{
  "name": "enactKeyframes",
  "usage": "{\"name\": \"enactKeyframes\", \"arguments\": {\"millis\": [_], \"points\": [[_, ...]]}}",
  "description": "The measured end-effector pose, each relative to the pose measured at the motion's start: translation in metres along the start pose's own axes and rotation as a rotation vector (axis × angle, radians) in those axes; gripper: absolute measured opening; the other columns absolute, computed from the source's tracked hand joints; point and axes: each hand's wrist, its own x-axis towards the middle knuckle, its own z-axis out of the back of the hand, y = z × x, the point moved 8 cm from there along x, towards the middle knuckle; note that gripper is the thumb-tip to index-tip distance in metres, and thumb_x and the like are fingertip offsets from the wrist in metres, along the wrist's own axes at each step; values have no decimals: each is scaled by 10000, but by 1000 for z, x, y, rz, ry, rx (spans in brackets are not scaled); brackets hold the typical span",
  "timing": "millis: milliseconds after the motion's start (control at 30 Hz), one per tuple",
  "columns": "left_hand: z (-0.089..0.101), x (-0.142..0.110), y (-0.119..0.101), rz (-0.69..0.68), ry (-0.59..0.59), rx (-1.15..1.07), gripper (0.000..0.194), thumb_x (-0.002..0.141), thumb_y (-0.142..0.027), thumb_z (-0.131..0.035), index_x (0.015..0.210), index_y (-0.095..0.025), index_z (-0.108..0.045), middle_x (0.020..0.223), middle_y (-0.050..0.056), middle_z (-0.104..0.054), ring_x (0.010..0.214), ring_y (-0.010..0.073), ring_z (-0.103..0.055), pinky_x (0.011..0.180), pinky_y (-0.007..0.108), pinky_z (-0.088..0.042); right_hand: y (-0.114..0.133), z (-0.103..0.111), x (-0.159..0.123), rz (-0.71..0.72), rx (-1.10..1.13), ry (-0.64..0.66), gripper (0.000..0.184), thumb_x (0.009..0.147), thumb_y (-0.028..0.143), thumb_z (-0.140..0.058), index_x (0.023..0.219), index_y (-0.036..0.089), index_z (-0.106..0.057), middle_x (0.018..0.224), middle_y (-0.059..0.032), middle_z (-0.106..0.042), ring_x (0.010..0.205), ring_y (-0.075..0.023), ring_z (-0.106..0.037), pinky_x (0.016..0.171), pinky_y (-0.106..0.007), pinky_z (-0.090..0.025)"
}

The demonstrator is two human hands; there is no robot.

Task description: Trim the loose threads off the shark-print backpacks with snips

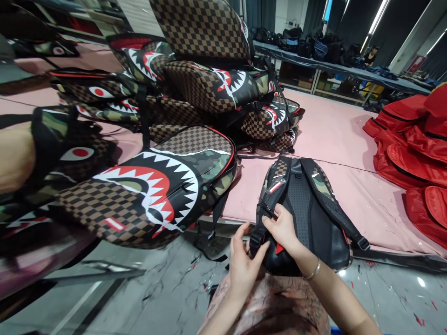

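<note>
Grip: your left hand (pixel 241 264) half-curls round the buckle (pixel 255 239), hold unclear; your right hand (pixel 284 228) pinches a slim black item (pixel 268 210) | Backpack (pixel 301 211): lower centre-right | Risk: overhanging the table (pixel 359 190), it could slip

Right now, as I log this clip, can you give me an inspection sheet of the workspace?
Surface: pink-covered table.
Job's things: black-backed backpack, straps up, lower end overhanging the table edge.
Clutter: piled checkered backpacks with shark-mouth prints; red bags to the right; scraps on the floor.
Hands: left hand at a strap buckle, grip unclear; right hand pinching a slim black item, too small to identify.
Cables: nothing seen.
Surroundings: far table with dark bags; a person beyond; blurred arm at left edge.
</note>
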Motion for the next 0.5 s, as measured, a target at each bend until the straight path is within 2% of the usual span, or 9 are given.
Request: {"name": "enactKeyframes", "arguments": {"millis": [67, 133, 200, 267, 367, 433, 500], "points": [[2, 3, -3, -44, -8, 84, 388, 700, -372, -647, 1047, -210, -581, 1037, 92, -548, 985, 247, -525, 858, 371, -436, 5, 6, 0, 30, -152, -42, 56, 695, 218, -534, 732, 179, -520, 672, 25, -559, 565, -105, -496, 547, -217, -405], [1, 7, 0, -17, 33, 64, 297, 728, -381, -609, 972, -213, -633, 995, 88, -593, 968, 246, -538, 867, 371, -429, 14, 9, -1, 71, -240, -19, 83, 711, 249, -546, 695, 183, -498, 638, 37, -536, 548, -104, -477, 535, -214, -387], [-1, 11, 10, 117, 100, -92, 314, 718, -388, -613, 970, -205, -651, 995, 80, -639, 970, 242, -556, 880, 366, -425, 23, 13, -4, 116, -268, 40, 134, 731, 304, -565, 733, 186, -501, 643, 43, -530, 566, -107, -477, 553, -215, -380], [-5, 12, 24, 319, 150, -321, 345, 674, -391, -651, 936, -168, -669, 961, 83, -677, 922, 239, -591, 850, 358, -443, 24, 20, -9, 139, -271, 72, 177, 773, 348, -537, 851, 192, -509, 649, 51, -524, 582, -110, -479, 577, -218, -379], [-11, 10, 34, 559, 188, -605, 332, 609, -339, -711, 853, -115, -688, 821, 94, -706, 798, 224, -635, 748, 320, -488, 12, 36, -18, 143, -319, 15, 201, 836, 349, -456, 959, 195, -496, 665, 41, -522, 592, -118, -485, 591, -228, -385], [-14, 8, 36, 659, 191, -712, 256, 617, -263, -713, 819, -109, -692, 752, 88, -707, 748, 201, -647, 706, 284, -505, 3, 41, -26, 218, -389, -13, 178, 840, 319, -464, 949, 190, -521, 755, 1, -559, 685, -139, -521, 642, -249, -409], [-15, 6, 39, 742, 162, -771, 175, 653, -186, -681, 810, -109, -690, 735, 82, -705, 712, 174, -651, 665, 251, -517, 0, 41, -36, 362, -450, -36, 150, 832, 270, -486, 939, 186, -550, 864, -44, -582, 820, -170, -536, 737, -291, -425]]}}
